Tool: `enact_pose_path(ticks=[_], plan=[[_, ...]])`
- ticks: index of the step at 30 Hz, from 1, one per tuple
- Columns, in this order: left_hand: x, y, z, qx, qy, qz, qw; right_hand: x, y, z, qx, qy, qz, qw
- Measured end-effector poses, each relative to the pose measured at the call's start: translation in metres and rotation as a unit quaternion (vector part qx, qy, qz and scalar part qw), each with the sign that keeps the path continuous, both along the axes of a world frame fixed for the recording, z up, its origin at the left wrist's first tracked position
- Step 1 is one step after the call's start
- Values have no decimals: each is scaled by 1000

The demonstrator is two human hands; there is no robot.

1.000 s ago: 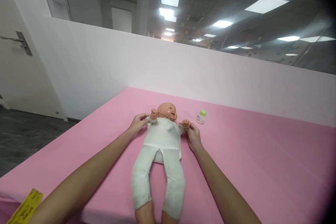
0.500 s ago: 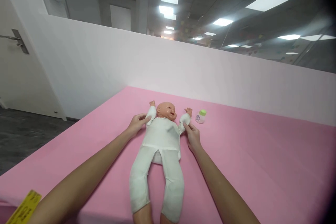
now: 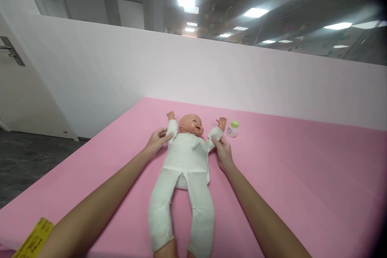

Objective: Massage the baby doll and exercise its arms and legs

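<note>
Evidently, in the head view, the doll (image 3: 187, 153) lies on its back on the pink desk (image 3: 290, 177), head toward the white wall (image 3: 193, 72) and both arms raised beside its head. The left hand (image 3: 155, 143) pinches one white sleeve (image 3: 172, 127) between thumb and fingers, while the right hand (image 3: 224, 155) has thumb and fingers closed on the other sleeve (image 3: 214, 135), below the doll's spread hand. Near that spread hand sits a bottle (image 3: 232, 130) with a green cap (image 3: 234, 123), and a yellow strip (image 3: 34, 238) shows beside the left forearm (image 3: 99, 201).
</note>
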State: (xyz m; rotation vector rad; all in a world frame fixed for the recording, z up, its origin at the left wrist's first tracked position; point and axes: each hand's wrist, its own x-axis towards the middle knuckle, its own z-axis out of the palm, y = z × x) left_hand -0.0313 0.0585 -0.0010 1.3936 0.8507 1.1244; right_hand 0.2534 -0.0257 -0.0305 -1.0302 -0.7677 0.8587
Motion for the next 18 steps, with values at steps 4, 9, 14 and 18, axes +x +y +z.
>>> enact_pose_path(ticks=[4,9,14,18], plan=[[0,1,-1,-5,22,1,1000,4,5,-5,-13,12,-7,1000],[0,1,0,34,7,-11,999,6,4,-6,18,12,9,1000],[1,-4,2,40,10,-32,999,4,-1,-1,29,-2,48,998],[0,-3,1,30,13,-39,999,3,-1,-1,15,10,27,999]])
